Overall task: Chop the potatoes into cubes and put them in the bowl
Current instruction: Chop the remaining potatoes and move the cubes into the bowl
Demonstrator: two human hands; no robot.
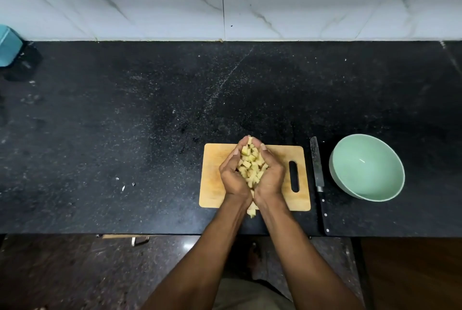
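Observation:
A heap of pale yellow potato cubes (250, 167) lies cupped between my two hands above the wooden cutting board (212, 177). My left hand (232, 177) curls round the heap's left side, my right hand (271, 177) round its right side, fingertips meeting at the far end. A few cubes (252, 211) show below my wrists at the board's near edge. The pale green bowl (366, 167) stands to the right of the board with nothing visible inside. A knife (318, 179) lies on the counter between board and bowl, blade pointing away.
The black stone counter (125, 122) stretches wide to the left and behind the board. A teal object (8, 45) sits at the far left by the marble wall. Small scraps (123, 184) lie left of the board. The counter's front edge runs just below my wrists.

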